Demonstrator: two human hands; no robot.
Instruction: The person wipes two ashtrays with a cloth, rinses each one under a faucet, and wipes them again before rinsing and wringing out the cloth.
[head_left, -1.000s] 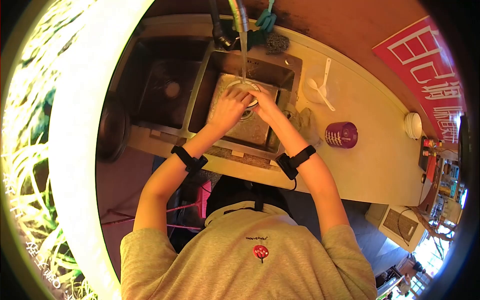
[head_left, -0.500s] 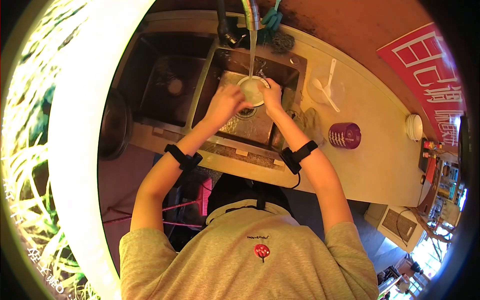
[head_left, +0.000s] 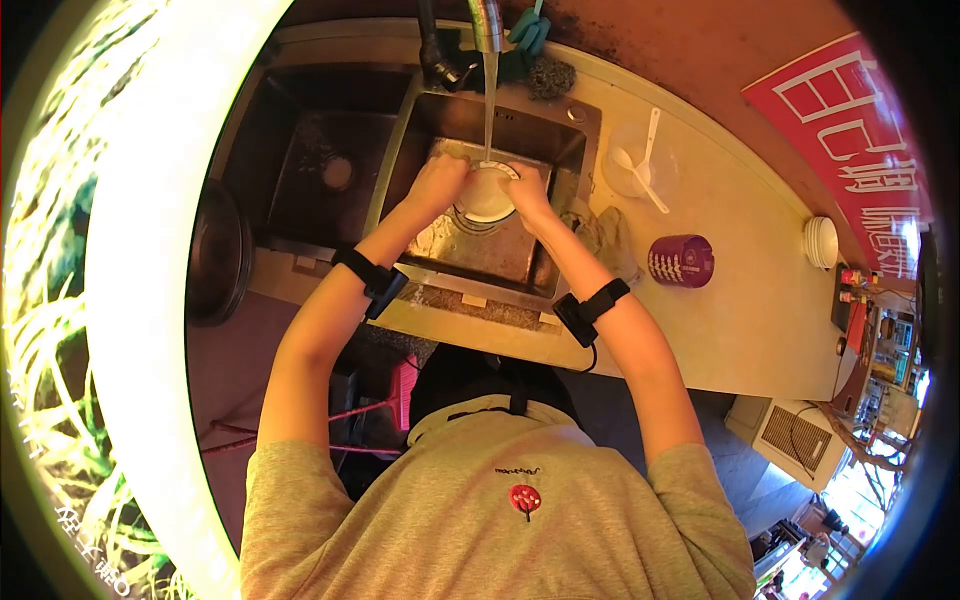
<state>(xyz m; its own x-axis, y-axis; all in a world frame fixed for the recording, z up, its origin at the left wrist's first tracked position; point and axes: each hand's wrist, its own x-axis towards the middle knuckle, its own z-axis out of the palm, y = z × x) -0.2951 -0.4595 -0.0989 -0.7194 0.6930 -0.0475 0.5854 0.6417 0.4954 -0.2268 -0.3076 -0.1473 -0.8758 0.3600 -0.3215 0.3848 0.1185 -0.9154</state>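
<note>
Over the right basin of the metal sink, a white bowl is held between both hands. My left hand is closed at the bowl's left rim. My right hand pinches the bowl's upper right rim, with the thumb near the edge. Water streams down from the faucet to the far rim of the bowl. The drain lies beneath the bowl and is partly hidden by it.
On the counter right of the sink are a purple cup, a clear round container with white spoons, a cloth and stacked white bowls. A scouring pad lies behind the basin. Dark pans stand at left.
My left hand has moved from over the bowl to its left rim and closed. The bowl now tilts differently, and the whole view has shifted slightly.
</note>
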